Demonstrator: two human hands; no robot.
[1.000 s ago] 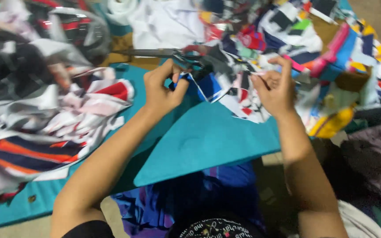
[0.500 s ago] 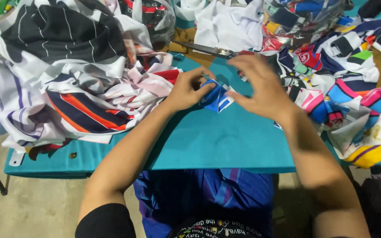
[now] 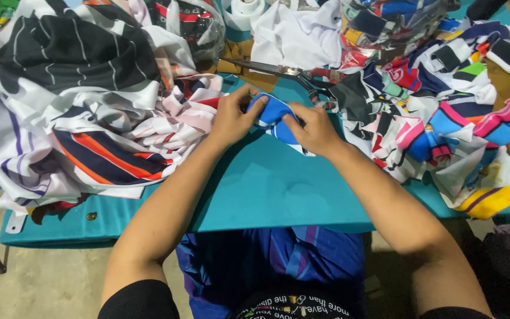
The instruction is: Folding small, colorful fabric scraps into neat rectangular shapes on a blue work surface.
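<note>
Blue pleated cloth point(image 3: 278, 266) hangs at the near edge, under the bench point(image 3: 267, 189), draped over the person's lap where it stays out of the working area. The bench top is covered in teal fabric, and a bare patch of it lies right in front of the person, kept free between two heaps so that a single piece can be worked flat.

At the far side of that patch both hands meet on a small blue fabric piece point(image 3: 274, 112) with white edging. The left hand point(image 3: 231, 121) pinches its left edge, thumb on top and fingers curled round it; the right hand point(image 3: 314, 127) presses and grips the right side, fingers bent down onto the cloth. Held from both ends like this, the piece is pinned against the bench and kept folded rather than springing open.

To the left lies a pile of striped cloth point(image 3: 90, 118) in black, white, orange and navy, touching the left wrist. To the right spreads a heap of small multicoloured scraps point(image 3: 444, 112), just beside the right hand, within easy reach.

Beyond the hands, large scissors point(image 3: 284, 72) lie flat on the bench, blades pointing left, handles toward the scraps. Farther back sit white fabric point(image 3: 296, 35) and a white tape roll point(image 3: 248, 8).
</note>
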